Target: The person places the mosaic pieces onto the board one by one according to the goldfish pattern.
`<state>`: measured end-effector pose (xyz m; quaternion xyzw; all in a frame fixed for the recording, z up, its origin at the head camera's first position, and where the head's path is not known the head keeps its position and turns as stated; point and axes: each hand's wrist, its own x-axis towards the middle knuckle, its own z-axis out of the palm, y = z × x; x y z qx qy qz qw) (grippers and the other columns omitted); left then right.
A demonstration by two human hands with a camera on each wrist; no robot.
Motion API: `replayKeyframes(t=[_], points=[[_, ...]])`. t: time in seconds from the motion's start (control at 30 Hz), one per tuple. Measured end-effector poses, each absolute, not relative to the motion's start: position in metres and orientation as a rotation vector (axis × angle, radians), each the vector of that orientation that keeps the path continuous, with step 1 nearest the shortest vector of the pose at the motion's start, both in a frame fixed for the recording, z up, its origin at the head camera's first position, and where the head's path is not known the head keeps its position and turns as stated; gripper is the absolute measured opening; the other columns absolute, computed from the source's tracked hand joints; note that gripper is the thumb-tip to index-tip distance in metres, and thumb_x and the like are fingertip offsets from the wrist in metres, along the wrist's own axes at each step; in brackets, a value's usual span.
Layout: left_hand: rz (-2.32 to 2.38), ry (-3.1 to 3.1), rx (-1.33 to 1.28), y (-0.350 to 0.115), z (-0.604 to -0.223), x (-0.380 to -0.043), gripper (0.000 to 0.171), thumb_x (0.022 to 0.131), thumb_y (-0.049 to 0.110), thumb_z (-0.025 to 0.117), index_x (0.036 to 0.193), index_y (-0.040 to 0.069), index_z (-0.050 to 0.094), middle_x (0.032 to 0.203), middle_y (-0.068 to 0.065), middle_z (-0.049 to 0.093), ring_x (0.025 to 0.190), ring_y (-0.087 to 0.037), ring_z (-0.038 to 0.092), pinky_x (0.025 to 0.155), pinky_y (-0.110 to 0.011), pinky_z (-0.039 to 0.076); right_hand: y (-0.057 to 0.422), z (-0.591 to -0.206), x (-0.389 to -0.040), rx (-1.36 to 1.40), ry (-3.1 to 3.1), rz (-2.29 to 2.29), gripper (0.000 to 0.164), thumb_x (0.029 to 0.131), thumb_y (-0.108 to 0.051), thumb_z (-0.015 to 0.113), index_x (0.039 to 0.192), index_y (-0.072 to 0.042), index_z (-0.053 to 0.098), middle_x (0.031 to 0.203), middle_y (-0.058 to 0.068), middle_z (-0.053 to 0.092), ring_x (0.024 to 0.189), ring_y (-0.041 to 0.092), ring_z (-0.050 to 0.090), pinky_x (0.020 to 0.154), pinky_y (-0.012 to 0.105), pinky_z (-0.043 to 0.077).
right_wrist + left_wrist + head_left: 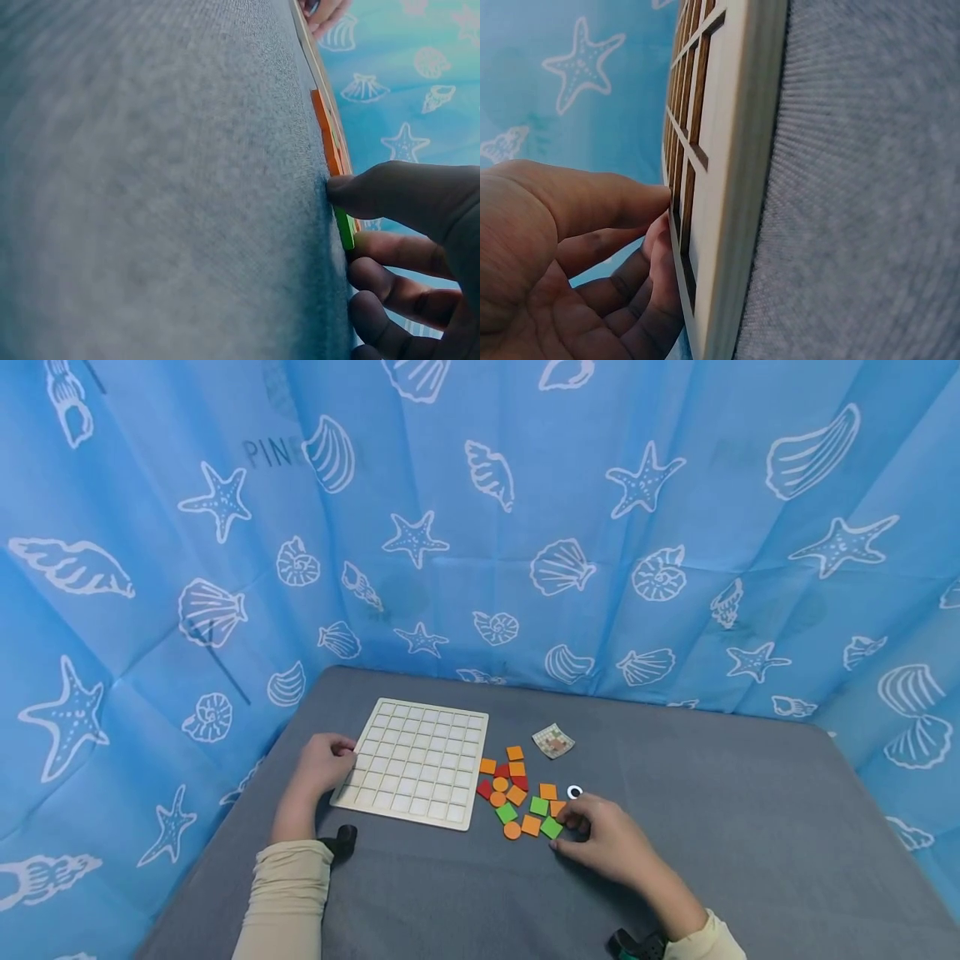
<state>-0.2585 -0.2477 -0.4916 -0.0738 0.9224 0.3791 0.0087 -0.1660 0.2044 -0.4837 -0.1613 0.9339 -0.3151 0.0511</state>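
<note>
A pale wooden grid board (416, 763) lies flat on the grey cloth. At its left edge, my left hand (327, 764) grips the rim; in the left wrist view the thumb (622, 201) sits at the frame with the other fingers curled beside it. My right hand (603, 837) is low at the near right of a loose group of coloured tiles. Its thumb and index finger close around a green square tile (551, 827), seen edge-on as a green strip (344, 228) in the right wrist view. Orange squares (531, 825) and orange discs (512, 831) lie just left of it.
Red pieces (485, 789) and more green squares (506, 812) lie between board and right hand. A white ring-like piece with a dark centre (574, 792) is just beyond that hand. Farther back lies a small patterned card (553, 741). A blue shell-print curtain (480, 568) hangs behind the table.
</note>
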Motion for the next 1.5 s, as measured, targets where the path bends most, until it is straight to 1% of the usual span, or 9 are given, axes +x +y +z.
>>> replayKeyframes(t=[0.2,0.47,0.87,1.2,1.37,1.5], points=[[1.183,2.878,-0.225,-0.247,-0.493,-0.259,0.032,0.1,0.01,0.058,0.124,-0.006,0.071,0.11,-0.022,0.069,0.097,-0.033,0.064,0.085,-0.049,0.053,0.2,-0.483,-0.166,-0.465,2.866,-0.936,0.027,0.081,-0.033,0.092,0.099,-0.018,0.077,0.092,-0.008,0.065,0.08,0.004,0.059,0.07,0.025,0.051],[1.196,2.87,-0.211,-0.249,-0.492,-0.259,0.032,0.1,0.009,0.056,0.124,-0.007,0.07,0.108,-0.021,0.068,0.095,-0.033,0.062,0.082,-0.047,0.052,0.195,-0.483,-0.17,-0.483,2.876,-0.926,0.024,0.083,-0.028,0.09,0.1,-0.017,0.077,0.091,-0.008,0.065,0.078,0.005,0.058,0.07,0.025,0.051],[1.167,2.885,-0.229,-0.248,-0.492,-0.258,0.031,0.1,0.01,0.056,0.123,-0.005,0.071,0.107,-0.019,0.068,0.095,-0.031,0.062,0.083,-0.047,0.052,0.196,-0.484,-0.171,-0.481,2.844,-0.945,0.02,0.085,-0.024,0.088,0.099,-0.017,0.077,0.091,-0.007,0.065,0.078,0.007,0.059,0.068,0.024,0.05],[1.193,2.857,-0.228,-0.247,-0.492,-0.258,0.032,0.101,0.011,0.056,0.126,-0.004,0.069,0.111,-0.02,0.067,0.097,-0.032,0.063,0.082,-0.047,0.053,0.197,-0.476,-0.172,-0.471,2.846,-0.912,0.02,0.085,-0.023,0.088,0.101,-0.018,0.077,0.093,-0.007,0.066,0.079,0.008,0.06,0.069,0.025,0.051],[1.21,2.84,-0.228,-0.246,-0.491,-0.257,0.032,0.101,0.01,0.056,0.127,-0.004,0.068,0.111,-0.02,0.067,0.095,-0.031,0.061,0.08,-0.045,0.052,0.188,-0.469,-0.182,-0.564,2.887,-0.922,0.019,0.085,-0.02,0.088,0.101,-0.017,0.077,0.091,-0.005,0.066,0.076,0.008,0.058,0.066,0.025,0.05],[1.21,2.853,-0.23,-0.246,-0.49,-0.257,0.031,0.101,0.01,0.056,0.125,-0.004,0.069,0.109,-0.019,0.067,0.094,-0.031,0.061,0.08,-0.044,0.052,0.17,-0.462,-0.199,-0.649,2.874,-0.988,0.02,0.087,-0.019,0.087,0.104,-0.015,0.078,0.096,-0.001,0.07,0.076,0.011,0.06,0.065,0.025,0.05]])
